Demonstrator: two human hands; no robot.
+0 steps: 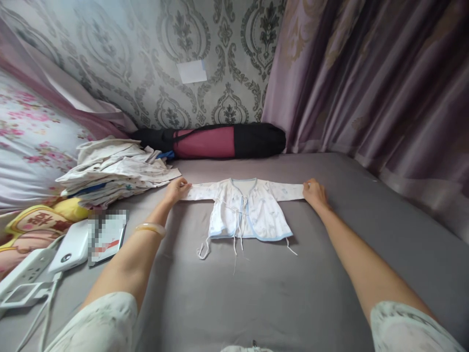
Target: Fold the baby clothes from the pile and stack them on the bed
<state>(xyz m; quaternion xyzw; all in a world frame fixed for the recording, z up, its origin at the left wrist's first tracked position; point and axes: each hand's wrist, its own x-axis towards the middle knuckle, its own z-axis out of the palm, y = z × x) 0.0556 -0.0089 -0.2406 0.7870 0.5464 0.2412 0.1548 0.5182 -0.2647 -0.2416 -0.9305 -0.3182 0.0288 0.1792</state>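
Observation:
A small white baby top (227, 215) with pale blue edging and thin tie strings lies flat on the grey sheet (264, 298), its sleeves stretched out to both sides. My left hand (178, 189) pinches the cuff of the sleeve on the left. At the other cuff, on the right, my right hand (314, 191) has its fingers closed on the fabric. The strings hang loosely below the hem and across the front.
A pile of folded clothes (117, 166) lies at the left, near a yellow cushion (40, 220), a white power bank (69, 247), a card (110, 237) and a power strip (27, 269). A black and red bag (205, 142) rests along the wall. Curtains (351, 73) hang right.

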